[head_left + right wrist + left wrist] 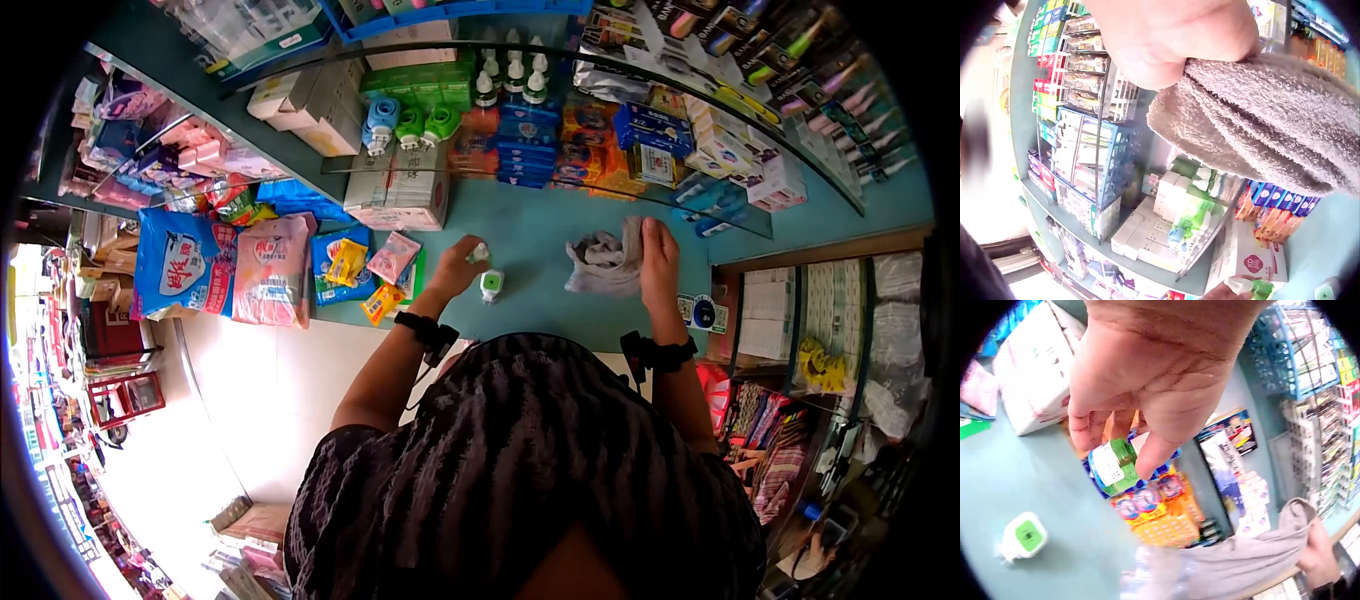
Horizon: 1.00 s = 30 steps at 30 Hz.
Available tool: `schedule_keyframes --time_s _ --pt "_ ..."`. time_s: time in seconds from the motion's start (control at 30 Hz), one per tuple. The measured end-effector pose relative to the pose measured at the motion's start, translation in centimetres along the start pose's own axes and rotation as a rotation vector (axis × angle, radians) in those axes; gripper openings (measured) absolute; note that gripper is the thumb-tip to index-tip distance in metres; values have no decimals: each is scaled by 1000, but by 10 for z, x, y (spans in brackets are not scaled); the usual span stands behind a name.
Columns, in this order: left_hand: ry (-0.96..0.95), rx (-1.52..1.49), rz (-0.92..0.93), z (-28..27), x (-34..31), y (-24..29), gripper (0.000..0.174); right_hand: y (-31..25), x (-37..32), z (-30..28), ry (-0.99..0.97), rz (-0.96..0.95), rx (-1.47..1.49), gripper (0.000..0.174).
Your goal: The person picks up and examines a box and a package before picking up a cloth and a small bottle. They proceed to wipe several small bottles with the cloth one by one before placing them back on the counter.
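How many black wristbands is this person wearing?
2. One band is strapped at the wrist of the left hand, the other band at the wrist of the right hand.

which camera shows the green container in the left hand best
The left wrist view, where the green container appears large with its white label visible, pinched in the left hand. The head view shows it small and pale; the right wrist view catches it at the bottom edge.

The cloth [605, 262] is grey, the counter [540, 312] blue-green. The shirt [520, 430] is black with wavy grey stripes. The small bottle [1114, 467] is green with a white label; the big bags [190, 265] at left are blue and pink.
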<state>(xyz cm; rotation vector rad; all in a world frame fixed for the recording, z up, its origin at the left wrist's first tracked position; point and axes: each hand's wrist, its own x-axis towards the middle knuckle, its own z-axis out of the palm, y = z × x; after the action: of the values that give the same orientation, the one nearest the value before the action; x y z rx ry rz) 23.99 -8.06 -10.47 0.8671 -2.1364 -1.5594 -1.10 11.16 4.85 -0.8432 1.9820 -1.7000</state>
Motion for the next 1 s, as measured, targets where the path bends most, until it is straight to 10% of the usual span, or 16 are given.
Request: schedule_keyframes --time_s 0.57,1.0 --pt "166 348 -236 39 -22 -141 23 5 -28 -6 50 150 -203 36" --pt "269 284 -136 13 -22 -82 44 -19 -25 10 -47 119 -96 32"
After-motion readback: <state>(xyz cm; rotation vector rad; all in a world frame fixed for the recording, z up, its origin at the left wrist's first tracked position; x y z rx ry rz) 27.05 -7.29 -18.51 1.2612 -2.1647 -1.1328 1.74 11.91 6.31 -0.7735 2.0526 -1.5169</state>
